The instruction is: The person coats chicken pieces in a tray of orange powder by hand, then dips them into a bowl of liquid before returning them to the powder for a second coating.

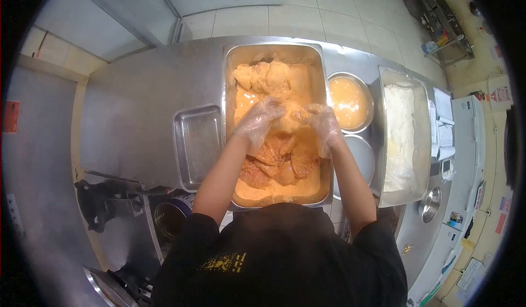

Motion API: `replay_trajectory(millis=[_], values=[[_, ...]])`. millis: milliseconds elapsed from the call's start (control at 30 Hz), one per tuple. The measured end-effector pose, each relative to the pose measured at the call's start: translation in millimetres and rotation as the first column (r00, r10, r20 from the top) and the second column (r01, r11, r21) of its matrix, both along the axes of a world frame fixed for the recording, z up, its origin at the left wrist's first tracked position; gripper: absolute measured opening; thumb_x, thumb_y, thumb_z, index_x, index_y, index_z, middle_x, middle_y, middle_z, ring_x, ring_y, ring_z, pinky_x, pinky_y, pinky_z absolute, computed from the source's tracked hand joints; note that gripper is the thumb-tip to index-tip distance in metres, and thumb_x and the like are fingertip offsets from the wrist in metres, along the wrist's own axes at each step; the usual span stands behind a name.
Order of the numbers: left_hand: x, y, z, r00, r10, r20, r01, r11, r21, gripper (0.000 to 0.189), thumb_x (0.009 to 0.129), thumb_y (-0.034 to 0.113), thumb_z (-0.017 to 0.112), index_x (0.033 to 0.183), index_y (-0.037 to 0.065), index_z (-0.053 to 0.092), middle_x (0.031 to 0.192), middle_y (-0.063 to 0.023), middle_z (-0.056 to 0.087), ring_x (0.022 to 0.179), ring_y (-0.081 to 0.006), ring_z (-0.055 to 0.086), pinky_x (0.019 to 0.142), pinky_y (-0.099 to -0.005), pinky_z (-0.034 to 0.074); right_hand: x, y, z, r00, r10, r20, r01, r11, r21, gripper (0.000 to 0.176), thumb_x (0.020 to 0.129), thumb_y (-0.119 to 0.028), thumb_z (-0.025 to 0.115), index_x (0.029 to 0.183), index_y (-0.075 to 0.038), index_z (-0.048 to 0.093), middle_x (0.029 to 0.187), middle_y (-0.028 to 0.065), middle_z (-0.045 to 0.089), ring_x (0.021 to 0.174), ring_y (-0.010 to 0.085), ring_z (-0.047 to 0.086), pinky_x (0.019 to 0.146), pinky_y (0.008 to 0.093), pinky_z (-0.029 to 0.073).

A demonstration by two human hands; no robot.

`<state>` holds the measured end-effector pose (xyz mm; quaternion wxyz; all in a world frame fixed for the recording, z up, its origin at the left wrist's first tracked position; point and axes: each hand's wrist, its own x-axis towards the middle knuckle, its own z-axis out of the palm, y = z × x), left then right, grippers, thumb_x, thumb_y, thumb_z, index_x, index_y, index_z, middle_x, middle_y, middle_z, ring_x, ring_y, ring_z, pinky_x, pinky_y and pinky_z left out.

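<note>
A deep metal tray [274,47] sits in front of me, with orange breading powder [311,87] in it. My left hand [263,119], in a clear plastic glove, grips one side of a powder-coated chicken piece [290,120]. Across from it, my gloved right hand [327,125] has its fingers closed on the other side of that piece. Wet, reddish-orange marinated chicken [276,149] lies in the near half of the tray, just below my hands. Several coated chicken pieces [267,77] are heaped at the far end. My fingertips are partly hidden by the meat.
A shallow metal pan [198,178] stands left of the tray. On the right are a round bowl of orange liquid [349,103], a round pale lid or dish [359,161] and a long tub of white flour [400,137]. Papers [442,123] lie beyond the tub.
</note>
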<state>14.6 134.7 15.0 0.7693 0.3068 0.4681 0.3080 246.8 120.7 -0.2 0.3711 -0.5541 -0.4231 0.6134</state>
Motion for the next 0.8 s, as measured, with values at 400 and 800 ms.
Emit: replay_trajectory(millis=[400, 800], values=[[53, 106, -95, 0.544, -0.062, -0.837, 0.648, 0.664, 0.372, 0.055, 0.093, 0.019, 0.067, 0.143, -0.001, 0.058, 0.140, -0.0259, 0.064, 0.130, -0.0369, 0.063, 0.110, -0.0447, 0.050, 10, -11, -20, 0.737, 0.017, 0.676, -0.178, 0.969, 0.170, 0.017, 0.095, -0.010, 0.065, 0.105, -0.003, 0.075, 0.098, 0.0254, 0.072, 0.094, 0.0415, 0.069, 0.085, 0.0479, 0.055], [138, 203, -140, 0.102, 0.129, -0.986, 0.747, 0.645, 0.162, 0.044, 0.093, 0.018, 0.067, 0.131, -0.003, 0.063, 0.125, -0.0230, 0.071, 0.120, -0.0342, 0.069, 0.103, -0.0448, 0.054, 17, -39, -5, 0.695, -0.104, 0.712, -0.244, 0.897, 0.369, 0.022, 0.098, -0.022, 0.065, 0.106, -0.001, 0.067, 0.097, 0.0242, 0.069, 0.095, 0.0455, 0.067, 0.087, 0.0523, 0.054]])
